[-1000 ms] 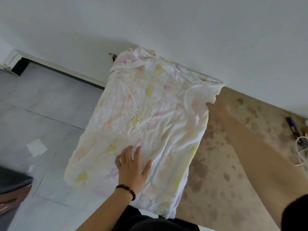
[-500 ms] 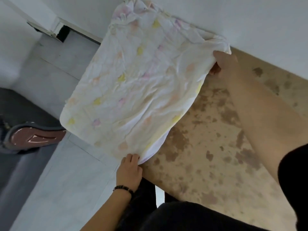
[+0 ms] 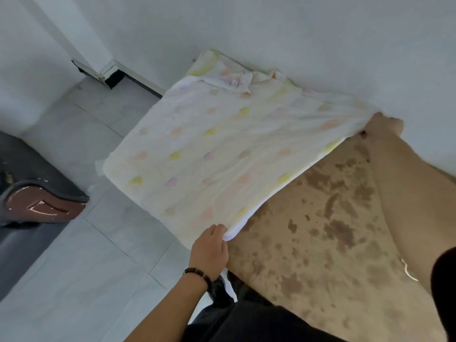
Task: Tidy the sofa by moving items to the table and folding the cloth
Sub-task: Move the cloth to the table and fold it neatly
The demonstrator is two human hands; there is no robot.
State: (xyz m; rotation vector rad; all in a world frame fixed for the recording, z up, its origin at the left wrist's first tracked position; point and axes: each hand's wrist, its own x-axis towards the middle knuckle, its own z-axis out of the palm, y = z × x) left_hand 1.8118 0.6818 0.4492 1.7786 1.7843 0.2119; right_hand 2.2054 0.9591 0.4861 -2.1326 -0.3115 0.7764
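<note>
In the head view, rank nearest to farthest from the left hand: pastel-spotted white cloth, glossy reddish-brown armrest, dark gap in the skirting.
1. Pastel-spotted white cloth: pinched by the left hand.
2. Glossy reddish-brown armrest: far left.
3. Dark gap in the skirting: back wall.

A bracelet (image 3: 197,274) of dark round beads circles the wrist behind my left grip (image 3: 209,250). Both my forearms are bare. A black sleeve (image 3: 444,280) covers my right upper arm, and I wear black trousers (image 3: 246,319).
</note>
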